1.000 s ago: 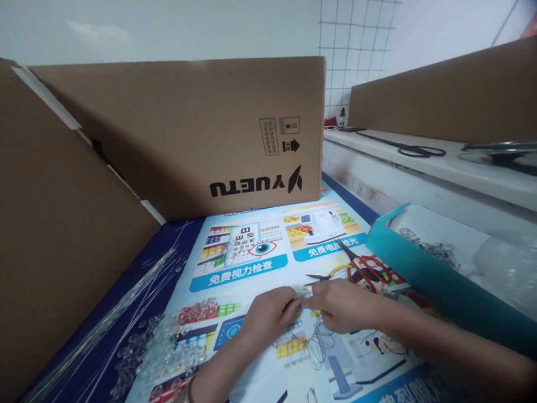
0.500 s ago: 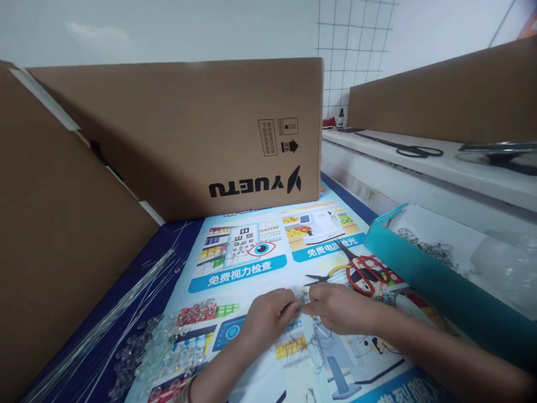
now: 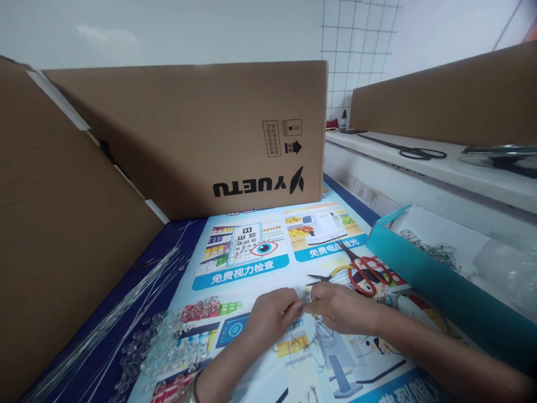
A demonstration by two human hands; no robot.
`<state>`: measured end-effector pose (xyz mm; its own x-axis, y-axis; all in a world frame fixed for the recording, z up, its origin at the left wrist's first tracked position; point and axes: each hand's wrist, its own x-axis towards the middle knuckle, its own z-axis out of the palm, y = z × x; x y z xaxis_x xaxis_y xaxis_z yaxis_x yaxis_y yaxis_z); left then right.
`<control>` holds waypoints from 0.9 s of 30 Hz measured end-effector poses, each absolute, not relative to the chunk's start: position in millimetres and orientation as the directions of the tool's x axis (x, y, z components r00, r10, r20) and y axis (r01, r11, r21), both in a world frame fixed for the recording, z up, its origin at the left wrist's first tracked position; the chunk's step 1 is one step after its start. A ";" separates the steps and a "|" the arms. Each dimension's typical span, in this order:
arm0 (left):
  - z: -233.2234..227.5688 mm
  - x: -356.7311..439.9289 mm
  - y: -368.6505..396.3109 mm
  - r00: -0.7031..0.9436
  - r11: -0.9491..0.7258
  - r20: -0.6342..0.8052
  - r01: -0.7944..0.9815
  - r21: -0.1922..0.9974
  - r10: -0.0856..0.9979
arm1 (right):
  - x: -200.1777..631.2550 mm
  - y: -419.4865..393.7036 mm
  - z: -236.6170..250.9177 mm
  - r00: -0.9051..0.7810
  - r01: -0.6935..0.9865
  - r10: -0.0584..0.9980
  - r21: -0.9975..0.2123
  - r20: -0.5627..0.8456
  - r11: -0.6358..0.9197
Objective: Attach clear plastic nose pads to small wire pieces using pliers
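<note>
Small piece (image 3: 302, 296) between left hand (image 3: 271, 314) and right hand (image 3: 342, 307): partly hidden, too small to identify. Teal box (image 3: 436, 296) cut off at right edge; clear plastic (image 3: 509, 274) inside blurred. Left cardboard panel (image 3: 62, 224) cropped.

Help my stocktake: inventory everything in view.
Cardboard panels: three visible, brown, left, back, right
Flat printed poster: one, light blue, centre
Round glassy beads: many, clear, left
Straight thin wires: many, silvery, left
Metal scissors: one, red-handled, right centre
Metal pliers: one, yellow-handled, beside scissors
Rectangular box: one, teal, right
Tangled wires: many, grey, box, foreground
Plastic film: one, clear, in box
Long scissors: one, black, white ledge
Small bottle: one, dark, ledge
Wire grid: one, dark, background
Left hand, right hand: one each, bare, centre
</note>
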<state>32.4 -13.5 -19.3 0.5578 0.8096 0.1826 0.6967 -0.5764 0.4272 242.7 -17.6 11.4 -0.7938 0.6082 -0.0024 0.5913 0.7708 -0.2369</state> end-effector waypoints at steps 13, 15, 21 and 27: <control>-9.9 31.3 -17.4 0.540 -0.535 0.137 0.704 0.468 0.830 | 237.8 -18.3 14.4 -0.774 0.633 0.632 -0.107 -0.051 0.767; -9.9 31.4 -17.3 0.537 -0.530 0.134 0.702 0.475 0.832 | 237.1 -18.0 15.7 -0.778 0.627 0.627 -0.107 -0.039 0.771; -12.8 30.5 -15.8 0.539 -0.542 0.156 0.694 0.474 0.828 | 233.7 -17.8 20.3 -0.785 0.618 0.619 -0.118 -0.030 0.777; -13.4 30.3 -15.9 0.535 -0.539 0.173 0.667 0.514 0.827 | 231.8 -18.2 22.2 -0.769 0.633 0.638 -0.180 -0.038 0.753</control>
<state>30.3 -15.9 -13.4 0.5351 0.8269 0.1730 0.6673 -0.5393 0.5137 231.8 -18.2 22.2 -0.7695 0.6375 -0.0384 0.6329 0.7530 -0.1803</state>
